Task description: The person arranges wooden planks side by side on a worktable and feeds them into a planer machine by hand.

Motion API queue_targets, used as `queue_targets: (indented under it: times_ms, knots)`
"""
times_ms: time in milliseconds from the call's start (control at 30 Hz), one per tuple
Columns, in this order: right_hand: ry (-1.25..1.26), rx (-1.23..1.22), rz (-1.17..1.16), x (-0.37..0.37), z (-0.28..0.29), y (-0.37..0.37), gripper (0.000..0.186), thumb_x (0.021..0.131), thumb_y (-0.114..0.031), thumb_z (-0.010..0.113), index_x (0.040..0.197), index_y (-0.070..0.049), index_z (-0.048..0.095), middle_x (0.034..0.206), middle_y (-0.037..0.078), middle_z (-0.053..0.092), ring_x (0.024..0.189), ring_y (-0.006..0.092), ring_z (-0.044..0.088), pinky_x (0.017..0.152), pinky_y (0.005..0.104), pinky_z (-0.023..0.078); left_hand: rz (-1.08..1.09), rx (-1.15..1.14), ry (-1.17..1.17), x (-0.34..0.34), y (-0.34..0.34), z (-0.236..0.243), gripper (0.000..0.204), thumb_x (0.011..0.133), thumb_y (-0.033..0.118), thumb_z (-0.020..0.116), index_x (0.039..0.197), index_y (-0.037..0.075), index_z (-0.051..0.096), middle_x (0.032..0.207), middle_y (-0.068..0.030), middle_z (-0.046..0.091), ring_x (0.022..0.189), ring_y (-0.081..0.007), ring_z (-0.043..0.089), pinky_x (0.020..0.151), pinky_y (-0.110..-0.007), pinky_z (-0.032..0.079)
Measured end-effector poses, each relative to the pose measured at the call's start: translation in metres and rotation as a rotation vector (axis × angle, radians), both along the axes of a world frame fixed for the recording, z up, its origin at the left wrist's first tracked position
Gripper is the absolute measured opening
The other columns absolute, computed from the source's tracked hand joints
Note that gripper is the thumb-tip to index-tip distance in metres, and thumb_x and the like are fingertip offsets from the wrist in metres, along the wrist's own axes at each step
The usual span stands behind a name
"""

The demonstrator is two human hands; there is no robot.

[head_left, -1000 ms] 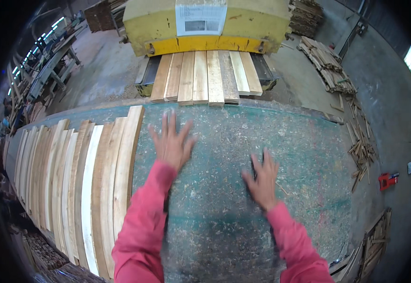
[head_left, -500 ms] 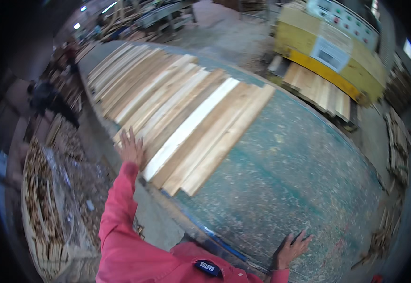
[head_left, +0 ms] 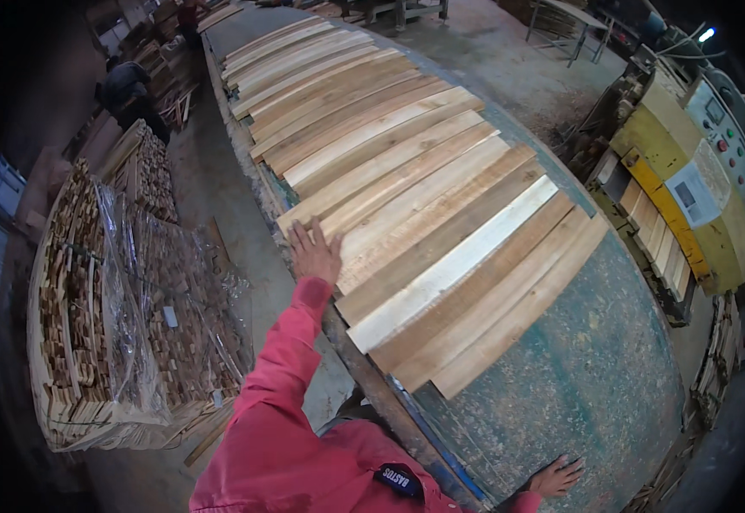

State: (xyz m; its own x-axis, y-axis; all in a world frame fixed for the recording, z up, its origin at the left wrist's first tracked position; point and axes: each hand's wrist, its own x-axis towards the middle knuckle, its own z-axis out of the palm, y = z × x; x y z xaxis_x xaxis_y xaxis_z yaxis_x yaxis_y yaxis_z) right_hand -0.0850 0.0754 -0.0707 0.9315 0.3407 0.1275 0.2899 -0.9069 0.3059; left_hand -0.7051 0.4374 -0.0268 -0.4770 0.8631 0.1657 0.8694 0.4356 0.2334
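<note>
Left hand is held flat, its fingers extended and slightly parted, at the near ends of flat, light-brown wooden boards. Right hand is placed palm down, fingers loosely spread, on the bare lower part of a long, worn green worktop. Both forearms are covered by pinkish-red sleeves. The boards are laid side by side in a long row across the worktop, toward its far end; among them, one whitish board is set between browner ones. Beyond the worktop's right edge, a yellow box-shaped machine is fitted with a grey control panel; more boards are seated in its opening. At left, stacked wood strips are partly covered by clear plastic film.
</note>
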Motion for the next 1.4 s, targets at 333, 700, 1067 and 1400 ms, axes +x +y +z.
queue_targets:
  times_ms: [333, 700, 1067, 1400]
  knots:
    - [0.017, 0.270, 0.093, -0.007, 0.004, 0.000, 0.067, 0.103, -0.061, 0.038, 0.156, -0.021, 0.038, 0.163, 0.013, 0.032, 0.149, 0.0362, 0.030, 0.117, 0.0596, 0.021, -0.277, 0.205, 0.186, 0.036, 0.064, 0.028, 0.062, 0.094, 0.052, 0.059, 0.133, 0.004, 0.058, 0.119, -0.0187, 0.059, 0.106, -0.0379, 0.054, 0.093, -0.052, 0.040]
    - [0.147, 0.396, 0.094, -0.027, 0.035, 0.012, 0.071, 0.098, -0.056, 0.049, 0.155, -0.014, 0.037, 0.166, 0.018, 0.023, 0.152, 0.0420, 0.019, 0.119, 0.0645, 0.009, -0.104, -0.074, -0.096, 0.096, 0.149, 0.023, 0.097, 0.071, 0.086, 0.061, 0.147, 0.026, 0.054, 0.149, -0.0257, 0.042, 0.143, -0.0440, 0.032, 0.116, -0.063, 0.020]
    - [0.322, 0.602, 0.283, -0.030, 0.044, -0.002, 0.075, 0.096, -0.059, 0.052, 0.155, -0.015, 0.037, 0.166, 0.018, 0.021, 0.153, 0.0436, 0.014, 0.117, 0.0691, -0.002, -0.117, -0.068, 0.028, 0.248, 0.068, 0.018, 0.100, 0.064, 0.091, 0.061, 0.146, 0.034, 0.054, 0.140, -0.0218, 0.045, 0.134, -0.0424, 0.039, 0.109, -0.069, 0.023]
    - [0.595, 0.749, 0.435, 0.000, 0.047, -0.009, 0.087, 0.091, -0.063, 0.058, 0.157, -0.012, 0.034, 0.165, 0.019, 0.025, 0.154, 0.0361, 0.017, 0.119, 0.0659, -0.001, -0.402, 0.041, -0.027, 0.362, -0.031, 0.030, 0.092, 0.078, 0.081, 0.059, 0.150, 0.024, 0.046, 0.138, -0.0213, 0.047, 0.125, -0.0410, 0.044, 0.099, -0.055, 0.032]
